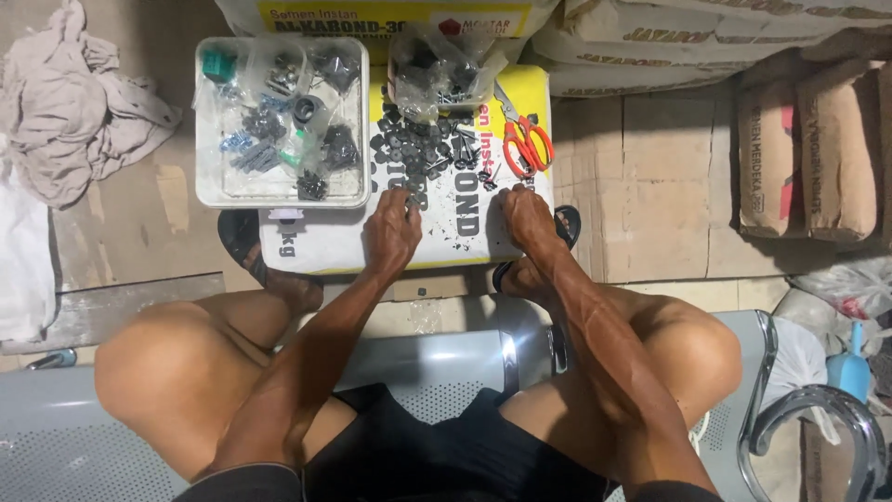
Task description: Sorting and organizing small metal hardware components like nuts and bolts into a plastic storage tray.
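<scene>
A white and yellow sack lies on the floor in front of my knees. A heap of small dark screws and round fittings is spread over it. My left hand rests on the sack with its fingertips at the near edge of the heap; whether it pinches a piece is hidden. My right hand presses its fingertips on the sack just right of the heap, below a pair of orange-handled scissors. A clear plastic bag of more hardware sits at the far end of the sack.
A clear plastic tray with small bags of hardware stands left of the heap. Stacked cement sacks line the back and right. A crumpled cloth lies far left. I sit on a grey metal bench; sandals are on my feet.
</scene>
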